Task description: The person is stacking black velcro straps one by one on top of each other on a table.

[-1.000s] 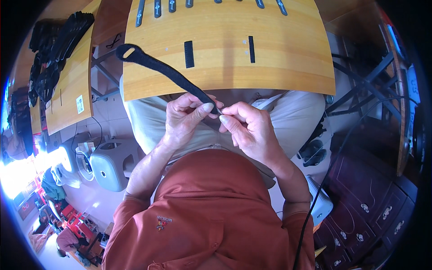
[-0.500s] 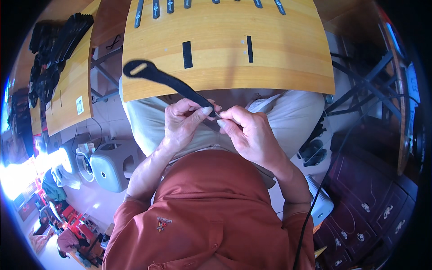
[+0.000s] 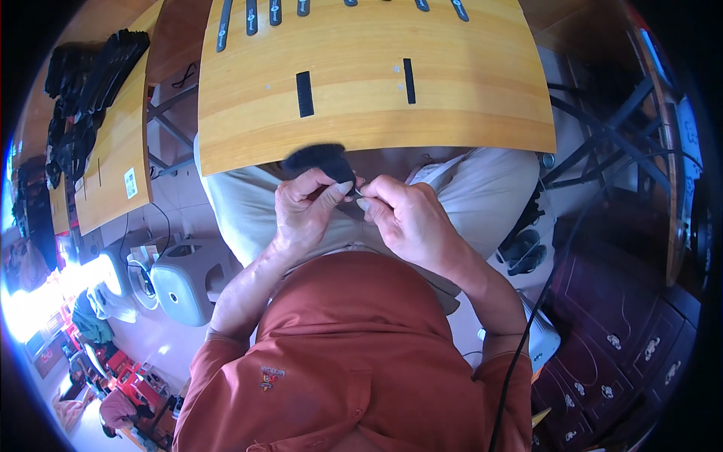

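In the head view, we see the black strap (image 3: 324,161) just above the frame's centre, its free end now blurred and bunched near the hand, where half a second ago it reached long toward the upper left. Our left hand (image 3: 300,215) pinches it between thumb and fingers; our right hand (image 3: 410,218) pinches a thin piece (image 3: 359,192) at its near end, too small to identify. We judge that the handling centres on that end, clear of the wooden table (image 3: 361,128) above.
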Demonstrator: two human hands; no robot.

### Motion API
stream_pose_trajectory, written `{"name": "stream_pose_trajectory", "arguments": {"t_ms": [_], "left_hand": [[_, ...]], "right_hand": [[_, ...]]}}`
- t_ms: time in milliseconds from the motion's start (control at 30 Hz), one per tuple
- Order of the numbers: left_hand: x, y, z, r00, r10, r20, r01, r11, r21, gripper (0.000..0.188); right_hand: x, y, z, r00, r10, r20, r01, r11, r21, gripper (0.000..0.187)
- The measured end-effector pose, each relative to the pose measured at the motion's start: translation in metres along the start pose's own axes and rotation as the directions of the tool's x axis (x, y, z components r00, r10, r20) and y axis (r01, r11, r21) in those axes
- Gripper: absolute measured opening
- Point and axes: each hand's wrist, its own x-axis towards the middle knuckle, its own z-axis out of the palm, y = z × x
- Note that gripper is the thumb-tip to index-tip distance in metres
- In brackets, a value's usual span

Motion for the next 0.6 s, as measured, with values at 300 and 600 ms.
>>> {"name": "stream_pose_trajectory", "arguments": {"t_ms": [300, 600], "left_hand": [[0.0, -0.001, 0.004, 1.0, -0.011, -0.026, 0.012, 0.999, 0.05, 0.008], [0.0, -0.007, 0.0, 1.0, -0.005, 0.028, 0.01, 0.98, -0.2, 0.013]], "right_hand": [[0.0, 0.009, 0.012, 0.99, -0.047, -0.13, 0.053, 0.998, 0.042, 0.007], [0.009, 0.008, -0.008, 0.925, 0.287, 0.25, -0.378, 0.761, 0.527, 0.011]]}}
